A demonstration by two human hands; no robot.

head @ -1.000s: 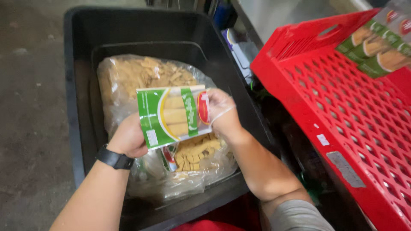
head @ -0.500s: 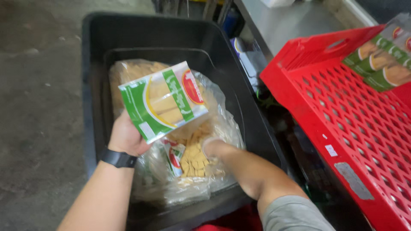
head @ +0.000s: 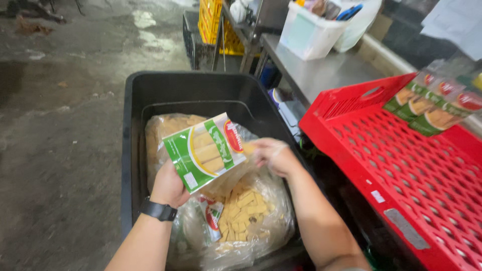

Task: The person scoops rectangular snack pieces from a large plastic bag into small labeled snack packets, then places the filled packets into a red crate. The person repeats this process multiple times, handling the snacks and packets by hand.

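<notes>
Head view: left hand (head: pixel 168 185) grips green printed packet (head: pixel 206 150), centre frame; gloved right hand (head: pixel 273 156), fingers loosely curled, empty, beside it above black plastic bin (head: pixel 131 130). Emptying step; next, likely tipping.

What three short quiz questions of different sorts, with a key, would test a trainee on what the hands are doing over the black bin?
1. True or false: the left hand holds a green and white packet.
2. Which colour is the crate on the right? A blue, B red, C grey.
3. Fill in: the clear bag of yellow pieces lies inside the black ___.

Key: 1 true; 2 B; 3 bin. The right hand is at the packet's edge.
</notes>
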